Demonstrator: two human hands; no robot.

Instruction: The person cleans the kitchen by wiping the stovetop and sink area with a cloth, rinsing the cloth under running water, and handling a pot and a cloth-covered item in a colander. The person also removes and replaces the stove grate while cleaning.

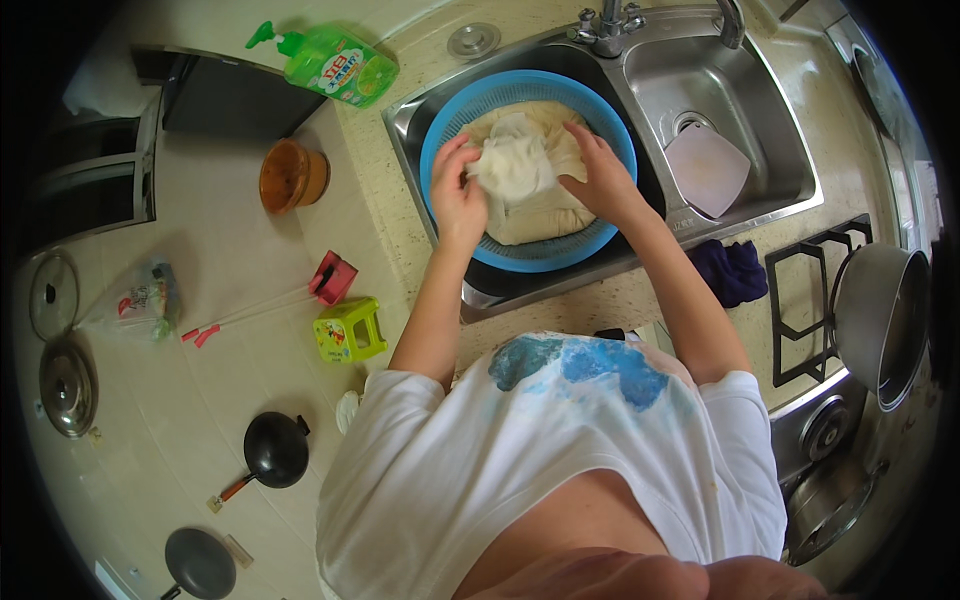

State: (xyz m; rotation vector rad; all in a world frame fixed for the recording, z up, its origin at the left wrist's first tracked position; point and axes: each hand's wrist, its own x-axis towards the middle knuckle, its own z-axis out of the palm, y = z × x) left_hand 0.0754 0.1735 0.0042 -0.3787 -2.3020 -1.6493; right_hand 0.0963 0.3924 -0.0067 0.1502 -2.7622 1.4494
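A blue plastic basin (442,112) with a slotted inner basket (551,91) stands in the left bowl of a steel double sink. Inside lies a wet, cream-coloured cloth (540,227), spread and folded over. On top of it is a bunched white cloth (516,163), slightly blurred. My left hand (459,191), its fingers curled, is at the bunched cloth's left edge; whether it grips is unclear. On the other side, my right hand (604,176) has thumb and fingers spread, the thumb close to the cloth's right edge.
The right sink bowl (765,97) holds a pale cutting board (706,169). A faucet (609,34) rises behind. Green detergent bottle (341,66) and sink strainer (473,40) are at the back left. A dark purple cloth (729,271) lies on the front-right counter, near a pot (877,322).
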